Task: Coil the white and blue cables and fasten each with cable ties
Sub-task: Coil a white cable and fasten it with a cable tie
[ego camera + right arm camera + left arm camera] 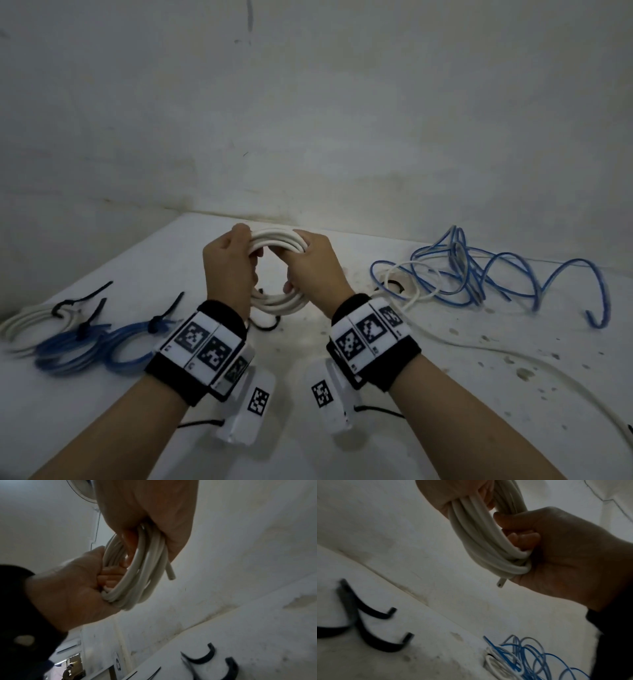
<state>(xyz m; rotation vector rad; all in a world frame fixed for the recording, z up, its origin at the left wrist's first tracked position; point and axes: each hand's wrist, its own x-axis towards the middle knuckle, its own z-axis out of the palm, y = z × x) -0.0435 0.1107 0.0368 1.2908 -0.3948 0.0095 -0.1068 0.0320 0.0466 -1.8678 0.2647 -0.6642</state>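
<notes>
Two bare hands were up, the left hand [228, 263] and the right hand [313, 270], sharing one coil of thick white cable [277, 241]. On the white table [445, 394] lay three tied coils: one white coil [24, 323] and two blue coils [99, 346]. One loose tangle of thin blue cable [486, 274] sat at the right.

This is looking like a bare utility or workshop corner rather than a home room. A stained, speckled white surface [445, 394] is sitting pushed against a rough, scuffed white wall [342, 120] with a crack running across it. Loose blue cable [496, 274] is sprawling in a tangle on the right, tied cable bundles [85, 342] are lying on the left, and black cable ties [202, 657] are waiting scattered about. In the right wrist view, a doorway [72, 669] is opening onto a dim, cluttered space.
</notes>
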